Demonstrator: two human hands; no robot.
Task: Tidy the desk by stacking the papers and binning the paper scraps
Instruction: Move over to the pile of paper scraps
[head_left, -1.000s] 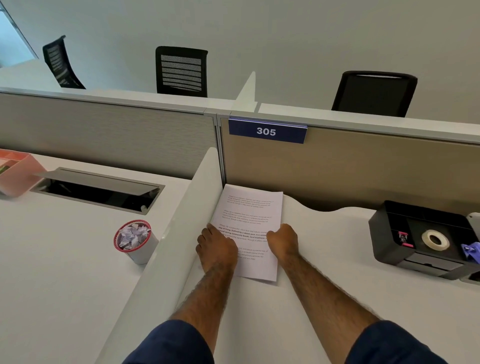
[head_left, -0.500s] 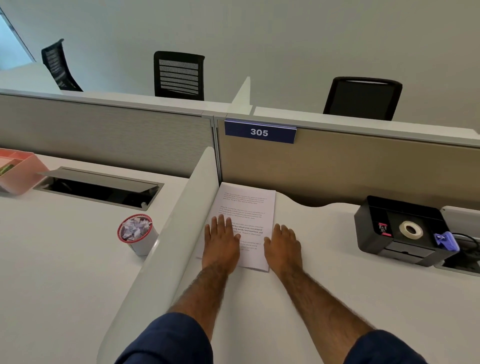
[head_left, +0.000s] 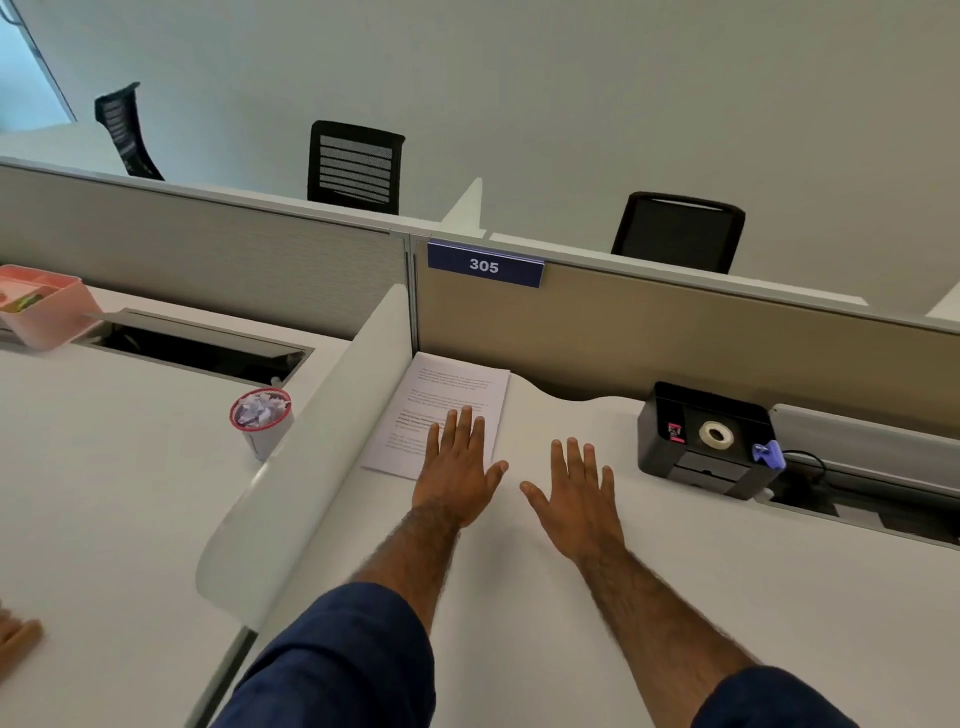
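The stack of papers (head_left: 447, 395) lies flat on the white desk (head_left: 519, 597), in the far left corner, where the low white divider (head_left: 322, 452) meets the beige partition wall (head_left: 675, 343). Its left edge runs just beside the divider.

The left hand (head_left: 460, 467) covers the near right corner of the stack. Its fingers are straight and close together and point to the far side, and the thumb sticks out past the right edge of the sheet. The right hand (head_left: 576, 499) is just right of the papers, over bare desk and apart from the sheet, with its fingers straight and a little spread. Neither hand grips anything. Whether the palms press on the surface or only hover above it, I cannot tell.

On the other side of the divider, on the left desk, a small cup (head_left: 262, 421) with a red rim stands full of crumpled paper scraps (head_left: 260, 411). At the right, near the partition wall, is a black organiser (head_left: 696, 467) with a roll of tape (head_left: 717, 435) in it. A blue sign (head_left: 484, 266) reading 305 hangs on the partition above the papers.
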